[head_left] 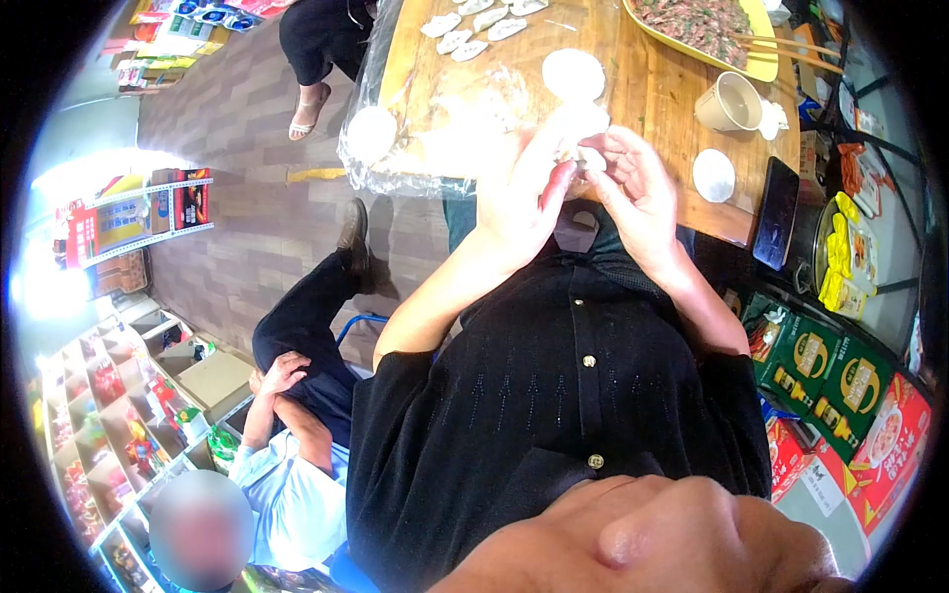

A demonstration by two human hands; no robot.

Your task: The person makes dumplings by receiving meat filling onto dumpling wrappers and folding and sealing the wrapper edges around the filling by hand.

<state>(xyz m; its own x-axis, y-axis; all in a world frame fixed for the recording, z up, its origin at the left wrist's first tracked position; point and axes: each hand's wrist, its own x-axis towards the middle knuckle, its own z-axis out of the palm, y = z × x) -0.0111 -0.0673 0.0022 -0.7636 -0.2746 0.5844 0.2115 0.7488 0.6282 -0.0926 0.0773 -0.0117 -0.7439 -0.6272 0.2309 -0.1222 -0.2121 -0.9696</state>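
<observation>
My left hand (522,198) and my right hand (636,188) meet over the table's near edge, both closed with fingertips on a small white dumpling (590,160). Part of the dumpling is hidden by my fingers, and bright glare washes out the left hand's upper side. Just beyond my hands lies a round dumpling wrapper (573,75). Another wrapper (714,176) rests to the right, close to the table edge. Several folded dumplings (471,49) sit at the far side of the wooden table (643,84).
A yellow tray (767,57) of minced filling (697,28) holds chopsticks (791,47) at the far right. Near it are a paper cup (730,104) and a dark phone (776,212). Plastic film (410,184) covers the left edge. A seated person (297,484) is at lower left.
</observation>
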